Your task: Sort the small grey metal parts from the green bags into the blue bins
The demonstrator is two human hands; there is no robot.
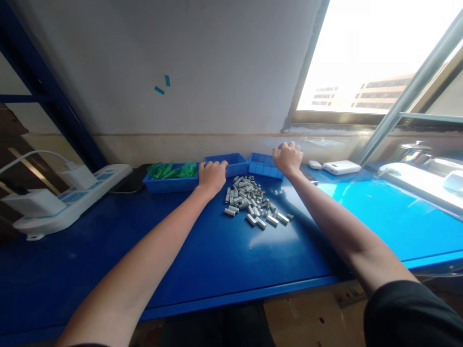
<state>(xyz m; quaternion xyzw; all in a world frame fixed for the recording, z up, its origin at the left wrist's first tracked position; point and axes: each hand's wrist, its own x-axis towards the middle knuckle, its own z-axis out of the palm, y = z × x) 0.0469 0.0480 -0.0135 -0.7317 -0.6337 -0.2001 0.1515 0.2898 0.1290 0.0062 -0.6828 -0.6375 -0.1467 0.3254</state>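
Note:
My left hand [213, 177], back of the hand up and fingers curled, is between a blue bin of green plastic bags [170, 184] and a second blue bin [235, 168]. Its fingertips are hidden, so I cannot tell whether it grips a rim. At the right end of a third blue bin [265, 166], my right hand [288, 156] is closed, with its fingers bent away from me. What it holds, if anything, is hidden. Between my forearms lies a loose pile of silvery metal hex standoffs [249, 195], with smaller metal pieces [267, 206] among them.
On the left are a white power strip [87, 193] with plugged-in adapters and a dark phone-like slab [132, 180]. A white box-like device [341, 167] and a small white case [315, 165] lie at the right. The wall and window stand behind the blue table [224, 262].

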